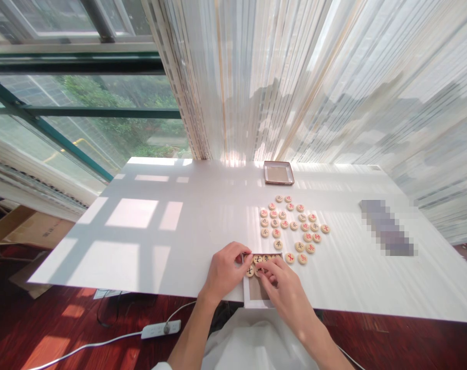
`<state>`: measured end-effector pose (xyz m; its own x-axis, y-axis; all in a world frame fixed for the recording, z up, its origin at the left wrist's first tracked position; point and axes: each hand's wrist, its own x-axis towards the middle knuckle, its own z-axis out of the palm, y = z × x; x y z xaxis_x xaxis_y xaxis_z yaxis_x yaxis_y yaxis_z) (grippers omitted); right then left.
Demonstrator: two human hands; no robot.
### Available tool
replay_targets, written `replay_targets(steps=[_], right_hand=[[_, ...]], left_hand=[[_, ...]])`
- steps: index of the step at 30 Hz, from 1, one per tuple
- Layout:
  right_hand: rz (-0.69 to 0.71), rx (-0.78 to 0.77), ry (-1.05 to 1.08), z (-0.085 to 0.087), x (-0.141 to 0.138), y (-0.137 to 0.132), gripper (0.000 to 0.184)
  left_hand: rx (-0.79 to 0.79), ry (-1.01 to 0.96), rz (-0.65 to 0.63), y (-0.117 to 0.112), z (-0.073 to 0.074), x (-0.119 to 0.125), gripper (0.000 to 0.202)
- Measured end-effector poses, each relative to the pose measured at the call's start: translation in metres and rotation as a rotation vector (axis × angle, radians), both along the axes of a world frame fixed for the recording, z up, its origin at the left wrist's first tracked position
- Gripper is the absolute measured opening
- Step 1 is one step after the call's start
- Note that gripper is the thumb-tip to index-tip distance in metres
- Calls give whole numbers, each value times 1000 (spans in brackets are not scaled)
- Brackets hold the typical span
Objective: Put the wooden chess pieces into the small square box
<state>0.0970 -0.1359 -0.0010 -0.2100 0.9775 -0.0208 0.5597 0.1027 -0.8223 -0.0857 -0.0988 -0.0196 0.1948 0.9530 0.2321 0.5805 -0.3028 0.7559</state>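
Observation:
A shallow white-edged box (247,297) with a brown bottom sits at the table's near edge, right in front of me. Several round wooden Chinese chess pieces (249,271) lie in rows in its far part. My left hand (228,267) is closed at the box's far left corner, thumb and fingers gripping its rim. Over the box's right side, my right hand (280,280) pinches a chess piece at the second row; its fingers partly hide that piece. More loose chess pieces (284,224), with red or black characters, lie scattered beyond the box.
The box's lid (279,182) lies at the far side of the white table (195,216). A blurred-out dark object (388,228) lies on the right. Curtains (256,103) hang behind the table, and a power strip (161,329) is on the floor.

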Motion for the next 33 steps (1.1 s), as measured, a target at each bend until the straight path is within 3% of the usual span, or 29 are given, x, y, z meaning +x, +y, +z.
replay_targets(steps=[21,27,33], right_hand=[[103,137,-39,-7,8,-7,20],[-4,220,19,-4,24,-13,20],[-290,380,-16,-1,76,-9,16]], left_hand=[[-6,25,-6,-1,3,0,9],[-22,0,-7,-1,4,0,12],[-54,-39,5,0,5,-3,12]])
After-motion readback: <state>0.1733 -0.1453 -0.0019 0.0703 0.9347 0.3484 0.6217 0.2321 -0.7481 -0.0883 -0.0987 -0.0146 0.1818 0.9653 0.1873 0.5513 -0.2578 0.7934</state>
